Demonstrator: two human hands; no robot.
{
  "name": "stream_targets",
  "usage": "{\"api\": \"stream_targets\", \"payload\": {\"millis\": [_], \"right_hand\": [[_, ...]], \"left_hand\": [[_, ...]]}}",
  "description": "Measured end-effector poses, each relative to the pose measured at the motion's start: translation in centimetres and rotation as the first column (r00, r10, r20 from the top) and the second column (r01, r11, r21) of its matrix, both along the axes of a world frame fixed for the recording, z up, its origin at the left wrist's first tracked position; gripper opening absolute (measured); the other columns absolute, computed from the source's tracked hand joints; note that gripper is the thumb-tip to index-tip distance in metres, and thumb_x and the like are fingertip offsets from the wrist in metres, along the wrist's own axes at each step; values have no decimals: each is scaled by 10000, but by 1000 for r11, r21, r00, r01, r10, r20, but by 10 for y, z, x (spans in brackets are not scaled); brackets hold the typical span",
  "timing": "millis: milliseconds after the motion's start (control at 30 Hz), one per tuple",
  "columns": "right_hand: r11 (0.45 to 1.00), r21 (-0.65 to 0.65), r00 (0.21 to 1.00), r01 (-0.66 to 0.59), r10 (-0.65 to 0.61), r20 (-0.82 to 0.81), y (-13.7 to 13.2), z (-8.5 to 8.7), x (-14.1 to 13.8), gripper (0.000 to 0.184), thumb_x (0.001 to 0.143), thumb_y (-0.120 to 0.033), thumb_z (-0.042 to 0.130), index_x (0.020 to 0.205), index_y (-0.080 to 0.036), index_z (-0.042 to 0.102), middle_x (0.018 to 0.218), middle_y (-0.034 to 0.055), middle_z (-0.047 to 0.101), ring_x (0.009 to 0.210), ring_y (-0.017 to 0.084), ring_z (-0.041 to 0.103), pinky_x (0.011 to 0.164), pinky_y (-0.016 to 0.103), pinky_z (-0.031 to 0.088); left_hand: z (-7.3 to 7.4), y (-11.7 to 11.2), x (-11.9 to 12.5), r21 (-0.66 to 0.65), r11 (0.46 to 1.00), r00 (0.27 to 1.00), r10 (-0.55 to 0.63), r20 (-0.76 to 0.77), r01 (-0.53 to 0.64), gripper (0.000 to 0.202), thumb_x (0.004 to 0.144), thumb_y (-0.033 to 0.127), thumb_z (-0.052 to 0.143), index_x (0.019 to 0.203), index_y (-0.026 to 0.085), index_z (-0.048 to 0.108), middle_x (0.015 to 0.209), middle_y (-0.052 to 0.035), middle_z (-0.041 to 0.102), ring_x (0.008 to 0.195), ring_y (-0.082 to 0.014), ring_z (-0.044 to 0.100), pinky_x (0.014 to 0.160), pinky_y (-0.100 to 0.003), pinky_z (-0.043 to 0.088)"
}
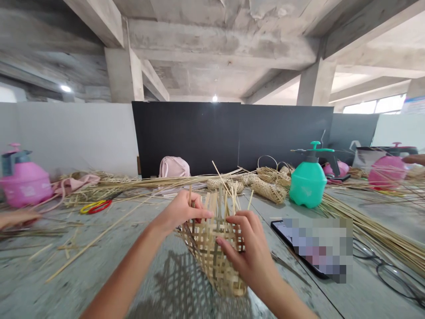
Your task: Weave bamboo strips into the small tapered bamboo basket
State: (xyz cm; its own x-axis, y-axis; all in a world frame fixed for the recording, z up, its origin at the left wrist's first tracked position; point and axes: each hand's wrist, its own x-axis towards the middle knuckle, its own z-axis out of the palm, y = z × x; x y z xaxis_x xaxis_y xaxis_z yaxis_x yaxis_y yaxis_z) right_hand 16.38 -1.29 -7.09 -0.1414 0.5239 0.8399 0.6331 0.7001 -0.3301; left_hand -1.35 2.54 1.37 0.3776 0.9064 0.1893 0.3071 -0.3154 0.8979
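A partly woven bamboo basket with an open lattice stands tilted on the table in front of me. Loose strip ends stick up from its upper edge. My left hand is closed at the upper left edge, thumb and fingers pinching a bamboo strip there. On the right side, my right hand holds the basket wall, with its thumb on the front and index finger at the upper edge. Its other fingers are partly hidden. A metal blade-like tool lies beside my right hand, partly covered by it.
A phone and glasses lie right. A green spray bottle, woven pieces and long strips stand or lie beyond. Red-and-yellow-handled scissors and a pink spray bottle are left. Other people's hands show at both edges.
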Motion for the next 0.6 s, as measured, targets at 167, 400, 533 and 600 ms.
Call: {"api": "stream_targets", "payload": {"millis": [167, 400, 533, 600], "right_hand": [[999, 43, 1000, 25, -25, 12, 1, 1, -1, 233, 788, -309, 582, 968, -226, 459, 907, 49, 515, 838, 221, 493, 732, 387, 386], [996, 77, 987, 48, -36, -156, 3, -3, 4, 342, 765, -261, 573, 1066, -210, 419, 1043, 82, 522, 979, 242, 476, 835, 423, 361], [972, -228, 887, -56, -57, -458, 13, -6, 9, 296, 782, -328, 518, 1045, -202, 474, 1074, 94, 548, 1012, 255, 506, 864, 437, 386], [897, -356, 825, -262, 17, -564, 14, -6, 9, 308, 780, -364, 509, 1045, -206, 496, 1089, 90, 575, 1001, 257, 537, 848, 425, 421]], "left_hand": [[0, 0, -4, -42, 999, 999, -35, -19, 34, 338, 542, 253, 754, 504, 159, 431, 482, 55, 556, 448, -76, 485, 433, -181, 321], [-1, 4, -7, 48, 998, 996, 38, -79, -35, 340, 534, 287, 758, 515, 160, 443, 473, 41, 551, 428, -81, 474, 409, -184, 299], [-5, 7, -9, 78, 996, 1000, -30, -5, 30, 348, 543, 263, 766, 596, 170, 435, 495, 57, 555, 446, -77, 486, 421, -176, 305], [-5, 8, -11, 60, 996, 997, -71, 10, 70, 348, 559, 247, 763, 714, 180, 459, 519, 50, 592, 464, -88, 507, 424, -176, 305]]}}
